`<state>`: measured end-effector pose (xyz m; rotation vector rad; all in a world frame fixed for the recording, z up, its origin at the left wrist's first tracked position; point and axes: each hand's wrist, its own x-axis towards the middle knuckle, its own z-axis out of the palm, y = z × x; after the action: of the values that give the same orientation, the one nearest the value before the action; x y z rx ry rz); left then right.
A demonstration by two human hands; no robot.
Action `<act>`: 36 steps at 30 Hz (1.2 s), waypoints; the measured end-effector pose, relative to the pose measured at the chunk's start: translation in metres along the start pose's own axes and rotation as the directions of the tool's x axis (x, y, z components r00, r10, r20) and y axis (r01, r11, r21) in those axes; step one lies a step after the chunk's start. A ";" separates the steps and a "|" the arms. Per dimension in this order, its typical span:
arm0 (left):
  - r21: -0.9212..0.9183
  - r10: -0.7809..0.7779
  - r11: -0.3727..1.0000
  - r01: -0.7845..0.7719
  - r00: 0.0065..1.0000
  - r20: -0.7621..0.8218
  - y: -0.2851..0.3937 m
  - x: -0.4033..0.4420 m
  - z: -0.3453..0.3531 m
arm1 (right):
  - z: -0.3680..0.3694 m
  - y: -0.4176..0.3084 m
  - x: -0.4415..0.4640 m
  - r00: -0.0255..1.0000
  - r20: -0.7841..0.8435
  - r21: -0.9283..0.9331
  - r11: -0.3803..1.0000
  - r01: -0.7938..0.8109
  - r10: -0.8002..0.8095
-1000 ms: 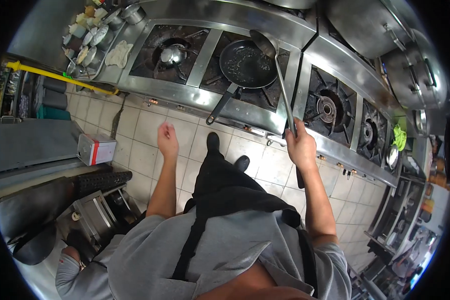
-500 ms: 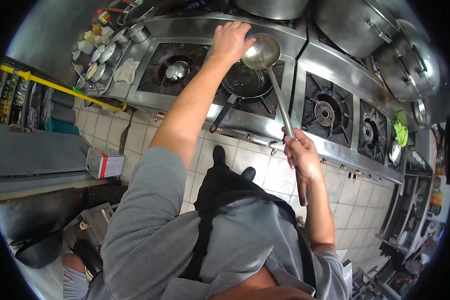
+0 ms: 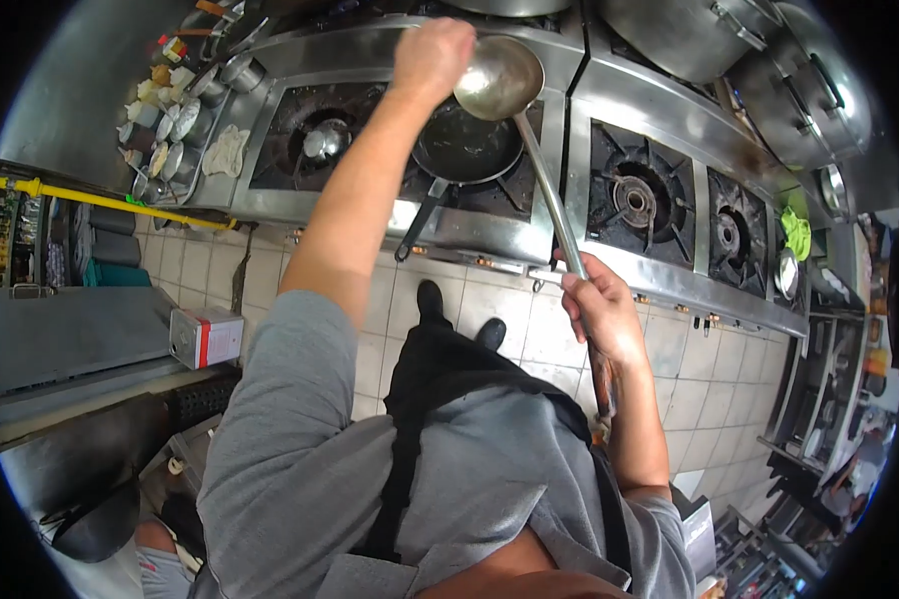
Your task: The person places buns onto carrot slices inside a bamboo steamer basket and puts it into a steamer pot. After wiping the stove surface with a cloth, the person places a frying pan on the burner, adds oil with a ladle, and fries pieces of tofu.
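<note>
My right hand point(image 3: 606, 317) is wrapped round the long metal handle of a large ladle point(image 3: 502, 80), above its dark wooden end. The ladle's round bowl hangs over the far side of a black frying pan point(image 3: 471, 152), which sits on a burner with its handle towards me. Inside, the pan looks wet and shiny. My left hand point(image 3: 434, 58) reaches past the pan to the back edge of the stove, just left of the ladle's bowl. Its fingers are curled and slightly blurred; whatever they hold, if anything, is hidden.
To the left lies a cloth point(image 3: 227, 151) beside a tray of small metal containers point(image 3: 178, 145). Large stock pots point(image 3: 674, 38) stand at the back right, behind bare burners point(image 3: 636, 200). A yellow pipe point(image 3: 100, 203) runs at left. Another person's knee point(image 3: 157, 536) shows lower left.
My left hand has gone from spread fingers to curled ones, still beside the ladle's bowl. The whole view has shifted slightly. My right hand keeps its grip on the ladle.
</note>
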<state>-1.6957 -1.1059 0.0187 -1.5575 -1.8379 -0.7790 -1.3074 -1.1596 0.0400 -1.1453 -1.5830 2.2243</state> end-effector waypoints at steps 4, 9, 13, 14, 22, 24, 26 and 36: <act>-0.163 -0.385 0.911 0.379 0.923 -0.007 0.000 -0.060 -0.083 | -0.002 0.005 0.009 1.000 -0.028 -0.076 0.997 0.012 -0.014; -0.058 -0.839 0.462 0.885 0.458 0.294 -0.011 -0.325 -0.140 | -0.007 0.018 0.028 0.999 -0.022 -0.140 0.989 0.041 -0.045; 0.574 -0.637 0.688 0.444 -0.009 0.771 0.065 -0.565 -0.213 | -0.016 0.049 0.048 0.893 -0.048 -0.838 0.505 0.208 -0.447; 0.670 -0.635 0.555 0.493 -0.269 0.724 0.087 -0.535 -0.222 | -0.020 0.052 0.051 0.888 -0.066 -0.839 0.508 0.197 -0.455; 0.122 -0.707 0.437 0.891 0.256 0.659 0.043 -0.477 -0.158 | -0.027 0.060 0.037 0.930 0.021 -0.853 0.479 0.207 -0.366; -0.214 -0.641 0.377 0.901 0.420 0.642 0.010 -0.446 -0.108 | -0.021 0.063 0.036 0.919 0.008 -0.768 0.586 0.258 -0.394; -0.448 -0.681 0.160 0.880 0.426 0.595 0.001 -0.410 -0.075 | -0.020 0.062 0.031 0.906 0.019 -0.713 0.629 0.309 -0.423; -0.149 -0.436 -0.214 0.965 0.042 0.899 0.080 -0.242 -0.072 | -0.045 0.066 -0.011 0.883 -0.127 -0.653 0.709 0.268 -0.451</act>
<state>-1.5794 -1.3032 -0.1146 -0.5402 -3.3620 -2.3865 -1.2511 -1.1602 -0.0184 -1.0786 -2.2470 1.2382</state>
